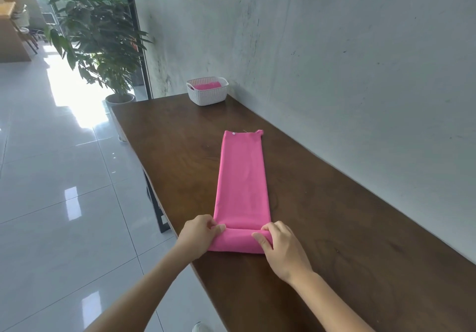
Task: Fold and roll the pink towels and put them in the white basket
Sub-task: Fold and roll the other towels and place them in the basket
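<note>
Pink towel [242, 177] lies lengthwise twd basket [207, 94].

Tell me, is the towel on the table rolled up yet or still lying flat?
Barely started: the pink towel lies as a long folded strip, only its near end turned into a first roll, gripped by the left hand and right hand.

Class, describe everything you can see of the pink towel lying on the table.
The pink towel is soft, smooth cloth folded into a long narrow strip, lying flat on the dark wooden table and pointing toward the far end. Its near end is turned over into the start of a roll. The left hand and right hand grip that roll at each side.
</note>
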`<state>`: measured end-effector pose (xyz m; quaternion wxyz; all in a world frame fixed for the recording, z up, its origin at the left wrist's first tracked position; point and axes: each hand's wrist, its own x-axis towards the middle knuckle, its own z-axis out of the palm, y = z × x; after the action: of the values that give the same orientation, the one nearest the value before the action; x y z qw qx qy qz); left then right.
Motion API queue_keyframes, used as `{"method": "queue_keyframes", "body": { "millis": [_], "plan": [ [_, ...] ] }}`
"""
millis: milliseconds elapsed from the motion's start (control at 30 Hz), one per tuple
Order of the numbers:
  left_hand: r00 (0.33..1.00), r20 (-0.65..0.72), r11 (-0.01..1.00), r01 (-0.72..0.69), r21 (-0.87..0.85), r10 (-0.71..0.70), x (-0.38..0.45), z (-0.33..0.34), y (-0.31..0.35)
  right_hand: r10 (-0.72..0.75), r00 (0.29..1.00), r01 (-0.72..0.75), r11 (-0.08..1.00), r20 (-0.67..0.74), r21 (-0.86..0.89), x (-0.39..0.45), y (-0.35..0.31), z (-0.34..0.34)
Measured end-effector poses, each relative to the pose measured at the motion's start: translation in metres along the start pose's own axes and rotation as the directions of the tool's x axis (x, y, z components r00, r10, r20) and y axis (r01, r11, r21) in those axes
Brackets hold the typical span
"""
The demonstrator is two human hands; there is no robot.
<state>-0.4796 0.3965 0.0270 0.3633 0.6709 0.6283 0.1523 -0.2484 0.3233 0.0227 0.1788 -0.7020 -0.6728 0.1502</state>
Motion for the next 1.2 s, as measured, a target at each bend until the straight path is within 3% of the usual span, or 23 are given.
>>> {"method": "queue_keyframes", "body": {
  "millis": [167,333,467,633,833,1067,1200],
  "plan": [
    [0.998,0.019,0.998,0.056,0.002,-0.056,-0.001,-0.002,0.0,0.037,0.999,-0.037,0.999,0.005,0.033,-0.002,-0.006,0.0],
    [0.964,-0.241,0.97,-0.161,-0.181,0.115,-0.021,0.016,-0.008,0.123,0.988,-0.128,0.99,0.09,0.055,0.017,-0.012,-0.006],
    [0.966,-0.187,0.946,-0.222,-0.237,0.18,-0.027,0.018,-0.02,0.202,0.974,-0.208,0.977,0.104,0.05,0.036,-0.014,-0.009],
    [0.967,-0.181,0.973,-0.2,-0.117,0.178,-0.021,0.015,-0.013,0.271,0.957,-0.274,0.962,0.107,0.015,0.053,-0.017,-0.013],
    [0.982,-0.152,0.994,-0.112,0.001,0.111,-0.007,0.01,-0.013,0.083,0.99,-0.089,0.995,-0.111,-0.049,0.031,-0.017,-0.006],
    [0.996,0.08,0.999,0.041,0.013,-0.042,-0.01,-0.008,-0.006,0.019,1.0,-0.019,1.0,0.01,0.021,-0.011,-0.008,-0.005],
    [0.986,0.14,0.996,0.087,0.014,-0.088,-0.017,-0.011,-0.005,0.037,0.999,-0.037,0.998,0.002,0.056,-0.023,-0.009,-0.003]
  ]
}}
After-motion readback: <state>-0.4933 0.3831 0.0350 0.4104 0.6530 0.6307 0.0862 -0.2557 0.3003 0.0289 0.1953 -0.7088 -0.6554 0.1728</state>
